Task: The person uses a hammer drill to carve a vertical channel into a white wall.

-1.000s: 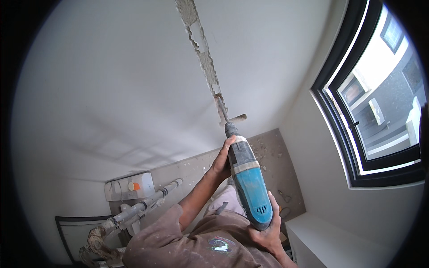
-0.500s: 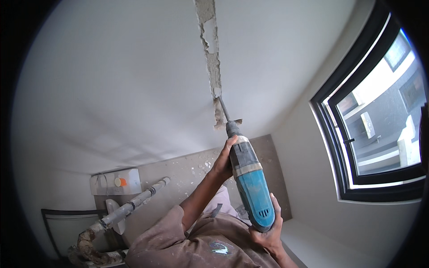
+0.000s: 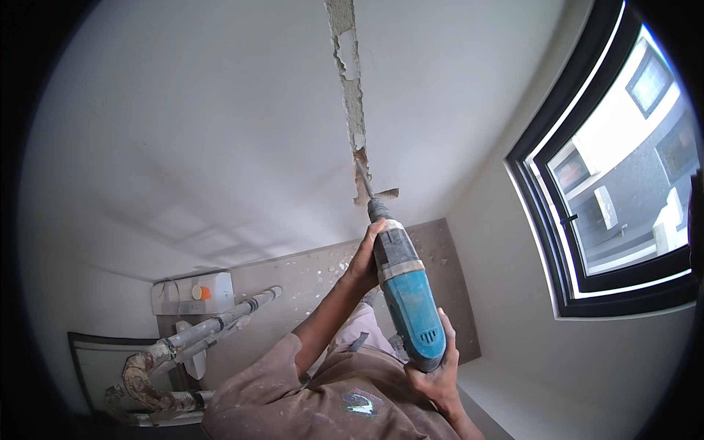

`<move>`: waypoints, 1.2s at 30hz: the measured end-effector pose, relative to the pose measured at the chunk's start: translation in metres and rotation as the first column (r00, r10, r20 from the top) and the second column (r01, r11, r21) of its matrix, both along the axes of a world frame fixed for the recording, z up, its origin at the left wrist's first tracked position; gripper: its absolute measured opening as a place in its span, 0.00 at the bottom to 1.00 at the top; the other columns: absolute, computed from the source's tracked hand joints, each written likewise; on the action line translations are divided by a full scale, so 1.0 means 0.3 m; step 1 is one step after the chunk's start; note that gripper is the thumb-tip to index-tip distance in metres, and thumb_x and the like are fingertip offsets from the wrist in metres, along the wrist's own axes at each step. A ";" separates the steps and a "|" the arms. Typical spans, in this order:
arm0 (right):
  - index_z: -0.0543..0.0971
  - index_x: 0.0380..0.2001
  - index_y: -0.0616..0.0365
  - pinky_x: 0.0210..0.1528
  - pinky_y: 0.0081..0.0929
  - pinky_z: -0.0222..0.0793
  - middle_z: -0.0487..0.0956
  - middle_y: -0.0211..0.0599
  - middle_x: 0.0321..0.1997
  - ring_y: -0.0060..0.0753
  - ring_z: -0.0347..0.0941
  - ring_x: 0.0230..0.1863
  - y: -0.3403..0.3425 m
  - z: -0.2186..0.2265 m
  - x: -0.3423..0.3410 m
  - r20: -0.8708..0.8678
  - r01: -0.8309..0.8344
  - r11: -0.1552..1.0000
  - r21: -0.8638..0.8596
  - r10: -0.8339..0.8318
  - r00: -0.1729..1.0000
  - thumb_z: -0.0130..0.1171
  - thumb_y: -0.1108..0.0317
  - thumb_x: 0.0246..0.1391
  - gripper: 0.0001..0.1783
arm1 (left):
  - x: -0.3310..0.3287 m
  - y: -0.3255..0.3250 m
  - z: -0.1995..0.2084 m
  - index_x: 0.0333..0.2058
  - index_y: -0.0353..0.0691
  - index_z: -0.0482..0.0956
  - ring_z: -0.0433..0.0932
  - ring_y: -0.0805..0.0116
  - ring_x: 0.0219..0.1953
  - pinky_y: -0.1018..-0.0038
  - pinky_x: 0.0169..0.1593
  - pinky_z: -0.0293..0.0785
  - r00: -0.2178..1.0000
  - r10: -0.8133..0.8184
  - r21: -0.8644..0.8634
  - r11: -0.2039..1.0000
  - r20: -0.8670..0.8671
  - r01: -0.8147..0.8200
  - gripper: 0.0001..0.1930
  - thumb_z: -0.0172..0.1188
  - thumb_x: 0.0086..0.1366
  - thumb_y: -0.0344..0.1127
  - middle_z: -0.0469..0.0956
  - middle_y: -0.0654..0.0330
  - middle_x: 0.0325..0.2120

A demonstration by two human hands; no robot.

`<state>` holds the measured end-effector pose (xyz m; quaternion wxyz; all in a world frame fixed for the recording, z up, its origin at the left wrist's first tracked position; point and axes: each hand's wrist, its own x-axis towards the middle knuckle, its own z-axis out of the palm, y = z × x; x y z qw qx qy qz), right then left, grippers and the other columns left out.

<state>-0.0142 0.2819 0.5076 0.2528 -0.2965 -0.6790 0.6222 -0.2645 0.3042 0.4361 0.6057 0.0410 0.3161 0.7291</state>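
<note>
Both hands hold a blue and dark-grey rotary hammer [image 3: 412, 301], tilted upward against the white wall. My left hand [image 3: 364, 255] wraps round its front end just behind the chuck. At the rear, my right hand [image 3: 438, 372] grips the tool's back end, partly hidden by its body. The long chisel bit [image 3: 365, 181] reaches into a rough vertical groove [image 3: 353, 99] in the wall. Reddish-brown material shows where the tip meets the groove. A short side cut [image 3: 386, 193] branches off to the right near the chuck.
A dark-framed window [image 3: 544, 191] stands at the right. Lower left are dirty pipes [image 3: 213, 325] and a white tank-like box [image 3: 192, 293] with an orange-and-white cup [image 3: 201, 292] on it. Crumbs of debris lie on the grey-brown floor [image 3: 456, 293] below.
Around the bit's tip the pale surface has broken away, baring reddish-brown material. The tool has shifted slightly left and up in the picture; both hands keep their grip.
</note>
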 end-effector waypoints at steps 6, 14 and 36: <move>0.54 0.68 0.63 0.54 0.33 0.72 0.80 0.52 0.45 0.41 0.79 0.48 -0.044 -0.027 -0.007 -0.008 -0.013 0.999 0.035 0.013 1.000 0.62 0.74 0.36 0.52 | -0.028 -0.025 0.030 0.40 0.44 0.73 0.79 0.69 0.33 0.67 0.42 0.79 0.998 0.014 -0.009 1.000 -0.057 -0.014 0.24 0.49 0.67 0.61 0.78 0.62 0.31; 0.51 0.67 0.66 0.55 0.33 0.70 0.77 0.54 0.48 0.41 0.77 0.50 -0.026 0.089 -0.129 0.143 -0.089 0.995 0.041 0.082 0.986 0.61 0.74 0.39 0.50 | -0.137 -0.015 0.014 0.40 0.34 0.74 0.81 0.58 0.35 0.61 0.42 0.81 0.999 0.015 -0.024 1.000 -0.043 -0.016 0.33 0.45 0.65 0.65 0.79 0.52 0.32; 0.53 0.67 0.65 0.55 0.30 0.69 0.80 0.50 0.46 0.38 0.78 0.49 0.012 0.040 -0.010 -0.028 0.046 0.998 -0.036 -0.047 0.999 0.60 0.76 0.35 0.51 | -0.031 0.049 0.080 0.43 0.44 0.71 0.79 0.68 0.36 0.66 0.46 0.78 0.998 -0.054 0.056 0.997 -0.017 0.055 0.24 0.48 0.68 0.60 0.77 0.61 0.34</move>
